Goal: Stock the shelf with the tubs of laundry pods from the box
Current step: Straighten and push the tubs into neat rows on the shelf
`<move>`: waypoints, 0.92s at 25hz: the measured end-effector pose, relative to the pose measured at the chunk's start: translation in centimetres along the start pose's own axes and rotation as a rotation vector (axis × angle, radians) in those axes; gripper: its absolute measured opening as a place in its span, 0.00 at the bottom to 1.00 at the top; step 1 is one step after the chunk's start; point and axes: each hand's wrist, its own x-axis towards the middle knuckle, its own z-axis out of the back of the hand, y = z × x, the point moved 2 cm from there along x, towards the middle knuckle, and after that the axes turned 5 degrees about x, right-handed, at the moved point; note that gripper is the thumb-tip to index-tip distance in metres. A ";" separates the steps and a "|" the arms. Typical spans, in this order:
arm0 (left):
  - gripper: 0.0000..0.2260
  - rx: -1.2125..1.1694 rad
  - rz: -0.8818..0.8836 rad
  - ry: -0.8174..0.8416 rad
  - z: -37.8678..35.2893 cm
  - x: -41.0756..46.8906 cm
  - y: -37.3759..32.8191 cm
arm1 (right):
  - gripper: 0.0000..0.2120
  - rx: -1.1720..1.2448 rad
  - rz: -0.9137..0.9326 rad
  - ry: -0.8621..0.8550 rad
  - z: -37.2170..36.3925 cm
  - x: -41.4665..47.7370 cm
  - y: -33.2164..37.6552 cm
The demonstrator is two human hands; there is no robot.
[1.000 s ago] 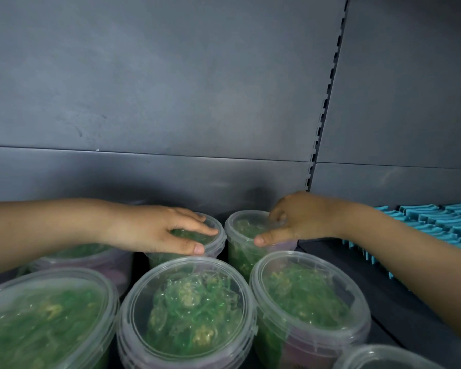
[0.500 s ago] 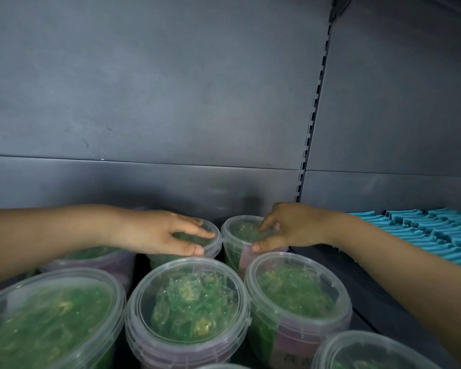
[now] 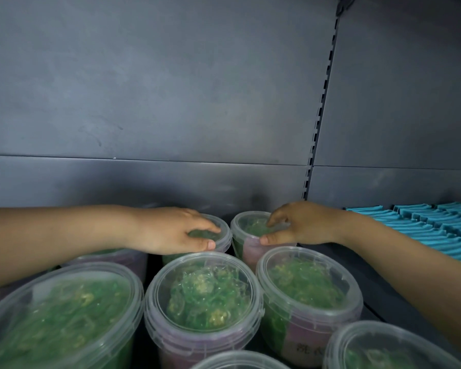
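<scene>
Several clear tubs of green laundry pods stand on the dark shelf [image 3: 357, 270]. My left hand [image 3: 171, 231] reaches in from the left and grips the lid of a back-row tub [image 3: 221, 234], fingers on top and thumb at the near rim. My right hand [image 3: 301, 226] comes from the right and holds the neighbouring back tub [image 3: 246, 235], fingertips on its lid and thumb against its side. In front stand a middle tub [image 3: 202, 296], a right tub [image 3: 308, 294] and a large left tub [image 3: 59, 318].
The grey metal back wall [image 3: 171, 102] rises behind the tubs, with a slotted upright [image 3: 318, 123] right of centre. Stacked teal items [image 3: 434, 230] fill the shelf at the right. More tub lids [image 3: 383, 347] show at the bottom edge.
Both hands have stayed on the two back tubs. My right hand has shifted its grip, with the thumb now lower on the tub's side. The view has tilted slightly.
</scene>
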 end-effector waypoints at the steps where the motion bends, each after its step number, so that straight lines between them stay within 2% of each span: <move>1: 0.21 0.000 0.003 0.011 0.1 -0.1 -0.1 | 0.30 -0.031 0.007 -0.028 -0.2 0.2 0.3; 3: 0.21 -0.019 0.014 0.041 0.5 -0.4 -0.3 | 0.31 -0.039 0.014 -0.051 -0.3 0.2 0.3; 5: 0.23 -0.037 0.031 0.044 0.8 -1.1 -0.6 | 0.30 0.029 0.036 -0.001 0.1 -0.2 -0.2; 9: 0.34 -0.039 0.104 0.082 0.0 -2.9 -1.7 | 0.33 0.242 0.142 0.083 0.4 -1.6 -0.8; 12: 0.37 -0.031 0.131 0.136 -0.7 -3.5 -2.6 | 0.36 0.265 0.162 0.171 -0.6 -1.7 -1.0; 16: 0.44 0.026 0.121 0.132 -0.9 -3.3 -2.9 | 0.35 0.291 0.185 0.164 -0.4 -1.4 -1.0; 23: 0.39 0.047 0.125 0.072 -0.7 -3.4 -3.0 | 0.29 0.220 0.140 0.171 0.5 -2.0 -0.2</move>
